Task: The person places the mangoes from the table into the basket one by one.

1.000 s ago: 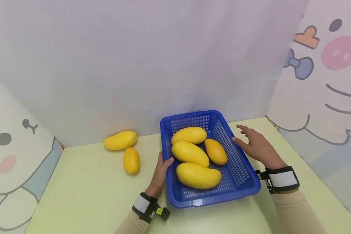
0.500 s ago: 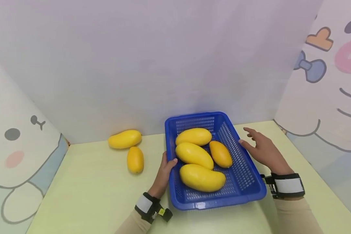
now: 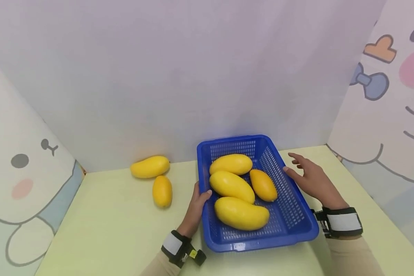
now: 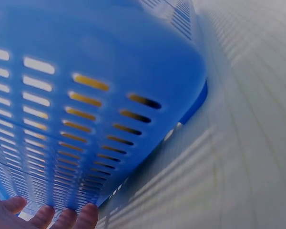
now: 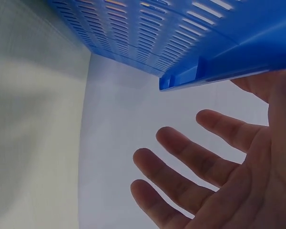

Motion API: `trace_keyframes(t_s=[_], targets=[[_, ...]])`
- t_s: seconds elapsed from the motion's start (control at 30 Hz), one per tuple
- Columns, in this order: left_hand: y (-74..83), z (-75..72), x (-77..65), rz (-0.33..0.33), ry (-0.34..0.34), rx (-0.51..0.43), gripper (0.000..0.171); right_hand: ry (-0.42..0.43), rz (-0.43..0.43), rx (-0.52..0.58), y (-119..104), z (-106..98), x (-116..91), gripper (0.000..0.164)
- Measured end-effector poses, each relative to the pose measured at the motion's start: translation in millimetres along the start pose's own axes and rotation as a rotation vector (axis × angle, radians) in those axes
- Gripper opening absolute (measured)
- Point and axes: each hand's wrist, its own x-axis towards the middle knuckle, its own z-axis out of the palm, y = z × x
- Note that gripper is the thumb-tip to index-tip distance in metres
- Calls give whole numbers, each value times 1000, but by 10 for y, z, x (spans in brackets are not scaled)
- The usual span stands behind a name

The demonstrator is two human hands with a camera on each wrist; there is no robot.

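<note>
**Between the left hand [image 3: 194, 210] and the right hand [image 3: 310, 178], a loaded blue plastic basket [image 3: 262, 243]**

In the head view, both forearms reach forward in beige sleeves [image 3: 353, 257], a black-and-white strap [image 3: 344, 222] round each wrist. The left hand pinches the basket's side, thumb over the rim, fingers outside the wall. The right hand is spread, its thumb at the opposite rim, the other fingers pointing forward, apart from the wall. The basket thus sits within the left grip and just beside the right palm. Inside it, on the left hand's side, lie a far yellow mango [image 3: 231, 164], a middle yellow mango [image 3: 232, 187] near the left thumb, and a near yellow mango [image 3: 241, 213]; a smaller orange mango [image 3: 263, 185] lies toward the right thumb. On the table [image 3: 117, 218], beyond the back of the left hand, are a long yellow mango [image 3: 150, 167] and, closer to that hand, a short mango [image 3: 162, 191].

In the left wrist view, four fingertips [image 4: 88, 217] lie low against the basket's slotted outer wall; yellow shows through slots above them.

In the right wrist view, the palm shows, fingers [image 5: 195, 155] parted below the basket's rim. The thumb's end is hidden behind that rim; whether it presses there, I cannot tell. Past the fingertips stands a pale backdrop [image 5: 114, 143].
</note>
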Motion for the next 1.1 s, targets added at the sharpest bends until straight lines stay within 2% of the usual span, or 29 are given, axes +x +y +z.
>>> trace_keyframes(t_s=[0.17,0.3,0.47,0.67,0.83,1.0,1.1], targets=[[-5,3,-32,7,4,-8,55,-4,-10,34,14,46,9,69],[-12,2,-49,-4,16,-3,54,-41,4,124,46,121,55,75],[-18,-6,-52,5,24,0,53,-147,38,332,79,217,102,79],[-29,17,-29,21,19,28,54,-225,73,580,78,245,86,78],[-6,30,-50,8,24,38,55,-294,118,785,76,273,110,74],[43,34,-47,5,28,49,56,-307,101,816,73,304,126,77],[52,38,-33,-5,28,53,57,-281,75,780,82,306,124,79]])
